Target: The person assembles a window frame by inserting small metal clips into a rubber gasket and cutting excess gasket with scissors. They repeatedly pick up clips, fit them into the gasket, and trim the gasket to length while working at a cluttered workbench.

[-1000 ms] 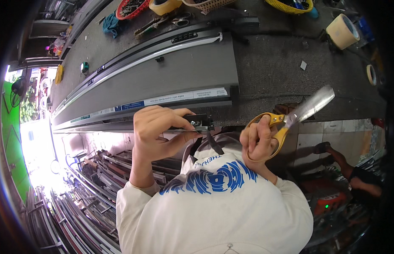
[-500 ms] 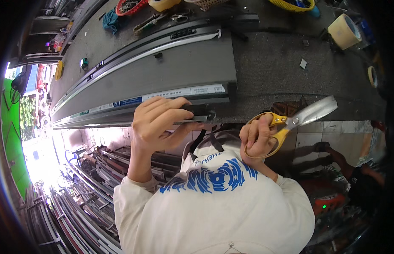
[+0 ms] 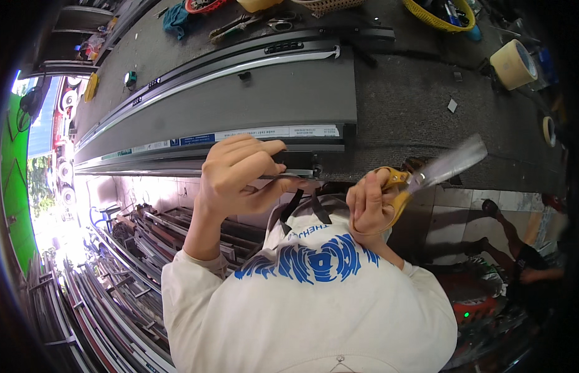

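A pair of scissors (image 3: 451, 164) with yellow handles is in my right hand (image 3: 369, 202), the fingers closed through and around the handle loops. Its metal blades point up and right over the bench edge and are smeared by motion. My left hand (image 3: 238, 171) pinches the near end of a thin dark metal profile (image 3: 302, 173) along the bench's front edge, thumb below and fingers above. Just beyond it lies a wide grey metal panel (image 3: 283, 93), with a printed label strip (image 3: 252, 133) along its near side.
The dark bench (image 3: 414, 105) holds a tape roll (image 3: 513, 64), a yellow basket (image 3: 448, 18), a blue cloth (image 3: 176, 20) and a small tape measure (image 3: 129, 79). Long metal bars (image 3: 97, 304) are stacked lower left. Another person's legs (image 3: 510, 230) show at the right.
The view has shifted slightly. My right hand and the scissors have moved a little left, and the blades are now blurred. My left hand keeps its pinch. More of the other person shows at the right.
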Demonstrator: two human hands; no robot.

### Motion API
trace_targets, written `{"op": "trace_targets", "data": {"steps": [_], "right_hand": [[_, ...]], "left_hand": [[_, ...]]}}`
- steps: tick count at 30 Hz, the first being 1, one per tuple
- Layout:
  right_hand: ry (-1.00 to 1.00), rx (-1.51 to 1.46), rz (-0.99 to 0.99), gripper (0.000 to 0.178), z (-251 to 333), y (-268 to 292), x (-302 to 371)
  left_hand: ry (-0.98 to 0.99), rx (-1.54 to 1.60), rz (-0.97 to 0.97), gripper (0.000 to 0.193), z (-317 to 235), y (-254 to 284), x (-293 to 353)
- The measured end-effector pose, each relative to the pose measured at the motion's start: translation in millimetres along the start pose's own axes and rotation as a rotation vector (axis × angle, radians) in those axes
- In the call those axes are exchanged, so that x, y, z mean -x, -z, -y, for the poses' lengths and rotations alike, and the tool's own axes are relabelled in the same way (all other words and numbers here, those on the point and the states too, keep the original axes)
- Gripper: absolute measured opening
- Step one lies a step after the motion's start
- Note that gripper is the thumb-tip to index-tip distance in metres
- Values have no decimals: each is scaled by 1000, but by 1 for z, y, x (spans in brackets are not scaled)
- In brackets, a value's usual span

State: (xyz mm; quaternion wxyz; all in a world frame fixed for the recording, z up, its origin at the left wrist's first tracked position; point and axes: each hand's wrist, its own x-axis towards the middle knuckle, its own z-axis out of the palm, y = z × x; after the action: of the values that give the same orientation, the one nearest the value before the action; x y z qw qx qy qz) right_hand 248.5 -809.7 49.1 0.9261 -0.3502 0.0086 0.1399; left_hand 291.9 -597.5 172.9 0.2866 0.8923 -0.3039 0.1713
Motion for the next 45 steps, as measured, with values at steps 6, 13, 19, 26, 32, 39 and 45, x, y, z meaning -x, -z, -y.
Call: {"op": "trace_targets", "data": {"steps": [6,13,19,26,32,39,45], "right_hand": [[4,195,5,19,-2,-8,-3],[-116,495,-116,17,3,-2,3],[386,1074,101,22,0,-4,-3],[290,1027,-416,33,38,40,-21],[61,788,-185,28,55,33,-29],[-483,694,23,40,78,51,-9],[-396,1140,-187,20,140,93,-1]], "left_hand": [[19,19,-31,25,-1,0,0],[21,31,-16,26,-1,-3,4],[43,-2,-12,24,7,-13,18],[12,-110,-31,24,27,-73,51],[-7,-83,-55,23,9,-107,41],[-16,-50,-20,21,-2,-129,37],[35,-195,-54,21,12,-145,55]]}}
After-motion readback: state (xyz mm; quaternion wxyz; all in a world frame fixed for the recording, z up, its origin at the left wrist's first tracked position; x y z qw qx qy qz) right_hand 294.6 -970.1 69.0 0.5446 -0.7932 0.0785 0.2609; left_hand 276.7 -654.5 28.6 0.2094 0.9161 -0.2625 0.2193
